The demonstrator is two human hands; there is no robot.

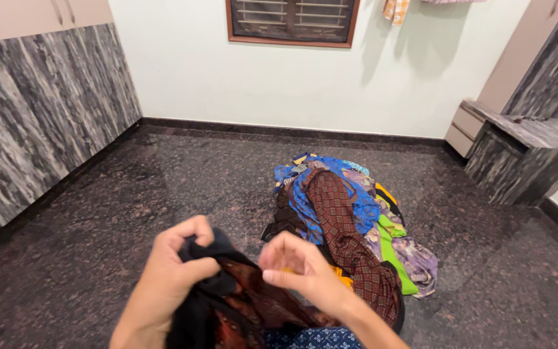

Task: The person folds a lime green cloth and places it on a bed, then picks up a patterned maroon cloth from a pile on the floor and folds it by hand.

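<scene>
My left hand is closed around a bunch of black cloth low in the head view. My right hand pinches the same dark garment, where a rust-red patterned part shows. Just beyond my hands a pile of clothes lies on the floor. It holds a blue patterned cloth, a maroon checked one, a bright green one and a pale purple one.
The floor is dark speckled stone. A grey marbled cabinet wall runs along the left. A low marbled counter stands at the right. A barred window is in the white back wall.
</scene>
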